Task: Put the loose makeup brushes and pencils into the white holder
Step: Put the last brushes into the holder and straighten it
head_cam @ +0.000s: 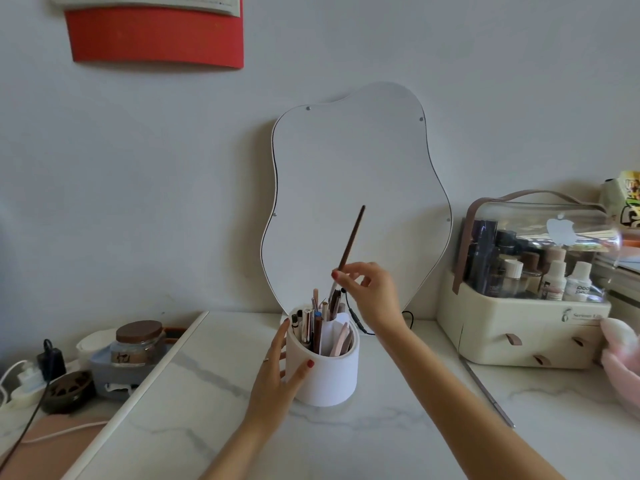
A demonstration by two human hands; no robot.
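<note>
While the left hand point(277, 372) is pressing against the side of the white holder point(323, 377) in the lower centre of the frame, its fingers and thumb are lying spread on the round wall, so the hand is bracing the holder and not closing around it. The holder is standing upright on the marble-patterned table point(214, 403), and several pencils and brushes point(317, 327) are already standing inside it, in compartments divided by white walls.

Just above the holder, the right hand point(369, 292) is pinching a thin dark brown pencil point(351, 239) between the thumb and the fingertips. It is gripping the pencil at the lower part, and the pencil is pointing up and a little to the right. The lower tip is hanging over the back of the holder; whether it is already touching the other pencils, I cannot tell.

Behind the hands, a wavy-shaped mirror point(356, 188) is leaning on the wall. At the right side of the frame, a cosmetics box point(519, 327) with a clear lid is sitting on the table, well apart from the holder.
</note>
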